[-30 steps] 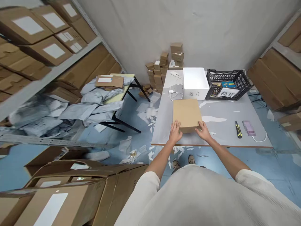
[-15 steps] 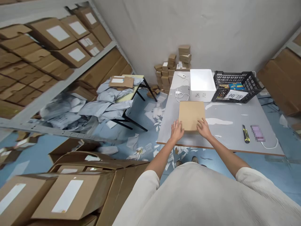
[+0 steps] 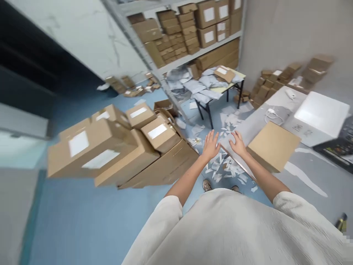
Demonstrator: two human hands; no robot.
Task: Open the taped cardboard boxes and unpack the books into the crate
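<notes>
Both my hands are off the cardboard box [image 3: 274, 144], which rests shut on the grey table [image 3: 298, 184] to my right. My left hand [image 3: 211, 145] hangs in the air left of the table's corner, fingers apart and nothing in them; a ring shows on one finger. Close by, my right hand [image 3: 237, 143] hovers at the table's edge, left of the box, its fingers spread and bare. Behind the box stands a white bin [image 3: 320, 117] with handwritten characters on its front.
Stacked cartons with white labels [image 3: 110, 143] stand on the floor at left. Paper scraps [image 3: 220, 162] litter the floor below my hands. A small table [image 3: 220, 89] bears grey mailing bags, beside a metal shelf [image 3: 190, 57] full of boxes. A cutter [image 3: 341, 221] lies far right.
My hands have let go of the cardboard box, which stays on the table. The view has swung left, bringing in the stacked cartons and a dark opening; the table now sits at right.
</notes>
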